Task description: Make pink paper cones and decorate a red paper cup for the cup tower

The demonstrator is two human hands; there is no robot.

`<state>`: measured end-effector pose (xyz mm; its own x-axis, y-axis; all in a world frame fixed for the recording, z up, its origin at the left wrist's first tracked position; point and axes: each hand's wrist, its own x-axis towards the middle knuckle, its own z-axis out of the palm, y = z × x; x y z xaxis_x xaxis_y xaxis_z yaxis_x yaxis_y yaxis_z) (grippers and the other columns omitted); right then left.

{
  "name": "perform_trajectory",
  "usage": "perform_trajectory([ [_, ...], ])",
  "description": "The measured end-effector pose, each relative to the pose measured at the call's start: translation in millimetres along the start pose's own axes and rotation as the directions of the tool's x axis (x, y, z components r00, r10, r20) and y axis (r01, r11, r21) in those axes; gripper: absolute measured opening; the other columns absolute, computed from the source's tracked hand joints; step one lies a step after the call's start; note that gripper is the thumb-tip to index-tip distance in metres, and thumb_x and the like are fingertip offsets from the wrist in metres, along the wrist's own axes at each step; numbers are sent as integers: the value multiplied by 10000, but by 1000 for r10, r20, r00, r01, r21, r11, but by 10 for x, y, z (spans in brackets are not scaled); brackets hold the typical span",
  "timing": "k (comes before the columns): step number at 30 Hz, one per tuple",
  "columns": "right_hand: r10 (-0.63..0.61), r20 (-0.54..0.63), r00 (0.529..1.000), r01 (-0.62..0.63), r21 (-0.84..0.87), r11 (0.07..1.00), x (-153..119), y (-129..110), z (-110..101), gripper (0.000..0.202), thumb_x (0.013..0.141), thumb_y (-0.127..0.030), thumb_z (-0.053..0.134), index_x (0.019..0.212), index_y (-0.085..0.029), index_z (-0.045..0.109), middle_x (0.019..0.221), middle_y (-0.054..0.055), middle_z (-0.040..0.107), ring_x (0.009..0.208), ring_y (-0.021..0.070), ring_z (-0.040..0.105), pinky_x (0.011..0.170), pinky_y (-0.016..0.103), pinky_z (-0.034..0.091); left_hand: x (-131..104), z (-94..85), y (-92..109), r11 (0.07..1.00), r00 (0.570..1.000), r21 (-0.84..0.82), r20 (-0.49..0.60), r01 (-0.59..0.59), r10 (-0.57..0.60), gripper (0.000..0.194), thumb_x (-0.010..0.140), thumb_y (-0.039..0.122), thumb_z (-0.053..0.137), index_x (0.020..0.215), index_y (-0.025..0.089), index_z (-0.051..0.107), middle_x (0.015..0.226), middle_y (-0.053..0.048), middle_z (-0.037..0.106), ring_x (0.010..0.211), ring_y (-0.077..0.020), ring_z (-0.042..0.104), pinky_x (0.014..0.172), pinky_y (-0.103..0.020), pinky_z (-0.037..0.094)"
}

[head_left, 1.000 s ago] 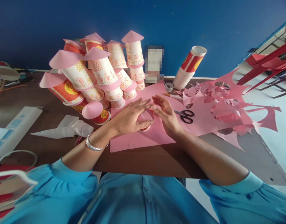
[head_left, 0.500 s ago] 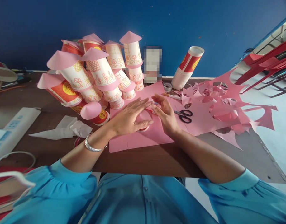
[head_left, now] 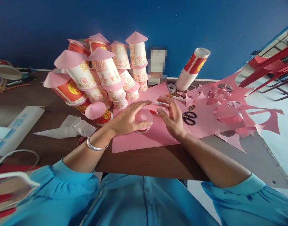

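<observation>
In the head view, a small cup with a pink paper disc [head_left: 144, 119] on it stands on pink paper sheets [head_left: 144, 141]. My left hand [head_left: 128, 119] is open at its left side, fingers stretched behind it and thumb in front; I cannot tell whether it touches. My right hand [head_left: 173, 119] is open to the right of the cup, fingers loosely curved and apart, with nothing in it. Between the hands lie a red-tipped pen [head_left: 154, 112] and a pale pen [head_left: 161, 103]. Just right of my right hand are black-handled scissors [head_left: 189, 118].
Several cup towers with pink cone roofs [head_left: 107, 72] stand at back left. A stack of paper cups [head_left: 189, 70] leans by a tape roll [head_left: 171, 88]. Cut pink scraps [head_left: 228, 110] cover the right side. A white power strip [head_left: 17, 128] and crumpled tissue [head_left: 68, 128] lie left.
My hands have moved apart; the right hand has shifted right, its fingers opening. More of the pink-topped cup and pens shows between them. The whole view has shifted slightly.
</observation>
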<state>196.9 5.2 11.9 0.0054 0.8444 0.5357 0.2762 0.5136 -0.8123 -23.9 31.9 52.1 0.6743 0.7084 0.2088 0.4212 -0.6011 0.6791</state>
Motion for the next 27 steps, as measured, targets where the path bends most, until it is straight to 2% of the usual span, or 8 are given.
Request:
perform_trajectory([
  [3,-207,106,973,222,-159,962,5,-107,-29,233,988,-292,646,1218,-303,678,1255,80,697,1214,265,632,1073,528,505,-12,0,-13,999,999,-24,-6,37,-37,804,850,535,763,1537,254,452,1586,-127,521,1479,-325,475,1243,-529,380],
  [6,-279,233,931,332,-227,916,-5,-154,-19,275,989,-320,662,1262,-312,690,1343,89,671,1282,297,596,1090,567,486,-15,-13,-25,999,999,-27,-18,31,-31,870,813,583,788,1544,261,443,1593,-128,511,1487,-336,462,1239,-531,385],
  [10,-244,302,922,321,-240,916,-23,-146,4,325,975,-409,679,1290,-329,705,1421,82,634,1356,330,533,1120,599,468,-61,-84,-12,999,999,32,-27,19,-18,925,785,624,799,1561,273,436,1608,-130,498,1510,-341,436,1248,-537,375],
  [12,-207,305,929,286,-242,927,-26,-143,4,324,963,-434,689,1277,-357,715,1422,66,633,1363,340,523,1129,619,459,-116,-138,28,995,997,91,-68,47,-41,910,769,652,800,1534,269,488,1600,-133,511,1499,-347,453,1253,-545,371],
  [17,-180,296,938,255,-239,937,-30,-170,-5,333,944,-457,702,1260,-354,723,1420,71,631,1367,359,514,1135,653,445,-284,-241,156,982,987,183,-158,44,-15,629,832,618,759,1355,279,677,1586,-110,532,1496,-350,459,1246,-563,389],
  [21,-187,305,934,266,-242,933,-39,-188,-3,339,949,-470,691,1263,-344,721,1421,82,628,1378,369,502,1132,662,439,-336,-224,173,979,982,203,-189,36,3,477,875,525,755,1282,279,726,1552,-93,569,1448,-331,521,1223,-541,438],
  [27,-238,290,927,314,-255,914,-49,-184,12,327,944,-439,710,1252,-330,720,1380,95,648,1355,362,522,1104,643,468,-334,-168,148,966,976,258,-212,19,37,453,880,514,755,1253,256,740,1525,-105,597,1445,-317,523,1203,-534,458],
])
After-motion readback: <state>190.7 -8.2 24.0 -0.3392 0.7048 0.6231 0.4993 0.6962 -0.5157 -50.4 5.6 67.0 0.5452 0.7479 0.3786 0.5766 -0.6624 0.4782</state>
